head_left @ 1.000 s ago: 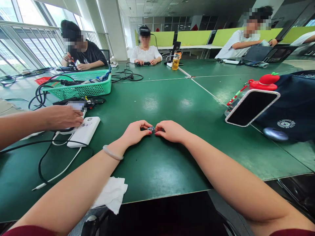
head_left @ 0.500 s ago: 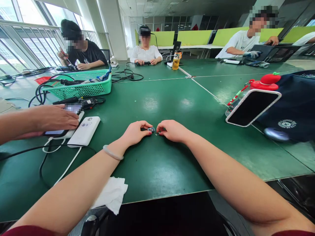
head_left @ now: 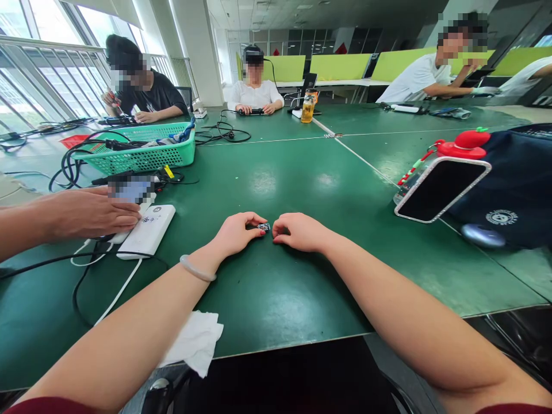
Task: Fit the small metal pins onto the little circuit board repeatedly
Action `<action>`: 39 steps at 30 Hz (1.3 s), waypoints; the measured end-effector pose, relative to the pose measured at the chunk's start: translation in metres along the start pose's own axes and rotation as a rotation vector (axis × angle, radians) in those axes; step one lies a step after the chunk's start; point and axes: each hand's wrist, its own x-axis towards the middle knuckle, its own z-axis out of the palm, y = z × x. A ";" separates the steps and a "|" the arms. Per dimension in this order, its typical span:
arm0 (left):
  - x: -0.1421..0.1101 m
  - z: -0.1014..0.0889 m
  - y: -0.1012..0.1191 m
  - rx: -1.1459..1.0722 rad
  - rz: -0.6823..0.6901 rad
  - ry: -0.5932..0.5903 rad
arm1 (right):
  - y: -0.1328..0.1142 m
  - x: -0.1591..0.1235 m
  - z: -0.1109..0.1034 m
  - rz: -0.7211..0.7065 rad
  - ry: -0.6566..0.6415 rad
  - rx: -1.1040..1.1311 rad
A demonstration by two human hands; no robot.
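Note:
Both my hands rest on the green table (head_left: 280, 172), fingertips almost meeting. My left hand (head_left: 236, 233) is curled and pinches a tiny dark circuit board (head_left: 264, 227) between thumb and finger; a pale bangle sits on that wrist. My right hand (head_left: 298, 231) is curled too, its fingertips closed just right of the board; what they hold, if anything, is too small to make out.
A co-worker's hand (head_left: 92, 213) at left holds a phone over a white power bank (head_left: 146, 230) with cables. A green basket (head_left: 142, 148) stands behind it. At right a phone (head_left: 440, 188) leans on a red-capped bottle and dark bag. A tissue (head_left: 196, 340) lies near the edge.
My hands have barely moved; the right fingertips shifted slightly at the board. The co-worker's hand at left lifted and tilted the phone. A person at the far right changed arm position.

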 end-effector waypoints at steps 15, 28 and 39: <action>0.000 -0.001 0.002 0.011 -0.035 -0.002 | 0.007 0.003 -0.003 0.245 0.039 -0.116; -0.002 -0.001 0.006 -0.016 -0.053 -0.005 | 0.001 0.002 0.000 0.164 0.043 -0.316; -0.001 0.000 0.004 -0.044 -0.010 -0.004 | -0.012 0.002 0.006 0.024 0.278 -0.235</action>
